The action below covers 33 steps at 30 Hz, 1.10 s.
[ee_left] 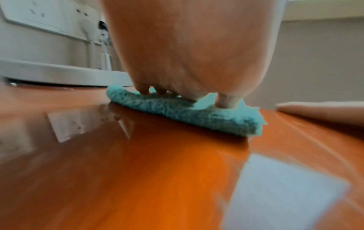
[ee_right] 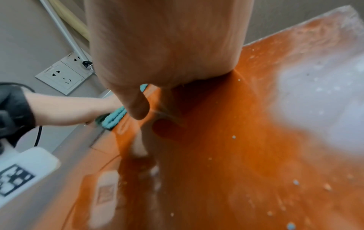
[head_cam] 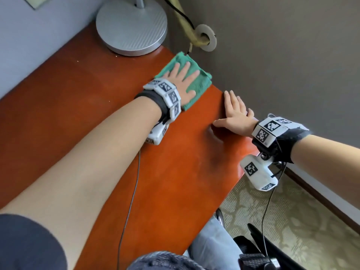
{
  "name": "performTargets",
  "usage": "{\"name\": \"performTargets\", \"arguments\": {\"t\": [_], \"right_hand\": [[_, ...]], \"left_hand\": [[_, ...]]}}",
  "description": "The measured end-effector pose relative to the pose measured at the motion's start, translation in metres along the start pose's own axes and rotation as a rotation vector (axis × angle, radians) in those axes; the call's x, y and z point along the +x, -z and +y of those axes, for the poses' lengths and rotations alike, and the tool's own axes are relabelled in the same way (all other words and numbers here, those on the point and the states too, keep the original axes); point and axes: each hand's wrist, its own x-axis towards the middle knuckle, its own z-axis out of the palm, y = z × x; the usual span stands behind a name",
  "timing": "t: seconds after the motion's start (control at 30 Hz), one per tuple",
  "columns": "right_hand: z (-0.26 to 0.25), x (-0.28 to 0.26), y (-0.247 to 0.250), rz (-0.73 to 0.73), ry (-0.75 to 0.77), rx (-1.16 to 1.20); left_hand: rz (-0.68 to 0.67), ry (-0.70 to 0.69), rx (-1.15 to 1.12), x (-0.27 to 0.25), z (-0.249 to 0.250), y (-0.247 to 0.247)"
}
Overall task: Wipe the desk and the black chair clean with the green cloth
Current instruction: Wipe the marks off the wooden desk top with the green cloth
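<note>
The folded green cloth (head_cam: 196,82) (ee_left: 189,110) (ee_right: 114,116) lies on the glossy orange-brown desk (head_cam: 165,158) (ee_left: 138,179) (ee_right: 226,155), near its far right corner. My left hand (head_cam: 181,78) (ee_left: 187,51) lies flat on the cloth with straight, spread fingers pressing it down. To the right, my right hand (head_cam: 233,114) (ee_right: 163,46) rests flat on the desk's right edge, fingers straight, holding nothing. Part of the black chair (head_cam: 251,244) shows below the desk at the bottom right.
A round silver lamp base (head_cam: 131,26) (ee_left: 59,73) stands at the desk's far end, just beyond the cloth. A cable runs into a wall grommet (head_cam: 206,37). White wall sockets (ee_right: 63,76) sit behind the desk. Patterned carpet (head_cam: 292,221) lies to the right.
</note>
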Motion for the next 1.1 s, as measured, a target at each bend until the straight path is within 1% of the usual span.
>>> {"name": "performTargets", "arguments": {"t": [0.1,0.13,0.17,0.2,0.3,0.33,0.37,0.4,0.43,0.53,0.6,0.77,0.93,1.1], "right_hand": [[0.001,0.001,-0.002,0.000,0.000,-0.011],[0.001,0.002,-0.002,-0.002,0.001,-0.012],[0.001,0.002,-0.002,-0.004,0.003,-0.010],[0.001,0.002,-0.002,-0.004,0.003,-0.008],[0.001,0.002,-0.001,0.003,0.000,-0.007],[0.001,0.002,-0.001,0.009,0.000,-0.010],[0.001,0.002,-0.002,0.014,0.001,-0.013],[0.001,0.002,-0.002,0.014,0.001,-0.016],[0.001,0.002,-0.002,0.012,0.002,-0.021],[0.001,0.002,-0.003,0.013,0.002,-0.048],[0.001,0.002,-0.003,0.019,0.004,-0.059],[0.002,0.003,-0.004,0.042,0.015,-0.069],[0.000,0.005,-0.009,0.107,0.003,-0.058],[0.000,0.004,-0.010,0.111,0.012,-0.054]], "left_hand": [[0.035,0.145,-0.057,0.013,0.000,0.006],[0.042,0.163,-0.064,0.014,0.002,0.006],[0.048,0.152,-0.053,0.013,0.005,0.006],[0.046,0.102,-0.022,0.011,0.008,0.005],[-0.014,-0.173,0.107,-0.001,0.022,0.000],[-0.033,-0.244,0.162,-0.006,0.026,-0.005],[-0.046,-0.287,0.206,-0.011,0.029,-0.010],[-0.049,-0.298,0.224,-0.014,0.028,-0.015],[-0.045,-0.277,0.218,-0.017,0.026,-0.018],[-0.028,-0.140,0.150,-0.022,0.020,-0.023],[-0.040,-0.089,0.120,-0.028,0.021,-0.025],[-0.075,-0.099,0.135,-0.053,0.015,-0.038],[-0.081,-0.070,0.155,-0.090,0.017,-0.059],[-0.128,-0.067,0.163,-0.129,0.015,-0.082]]}}
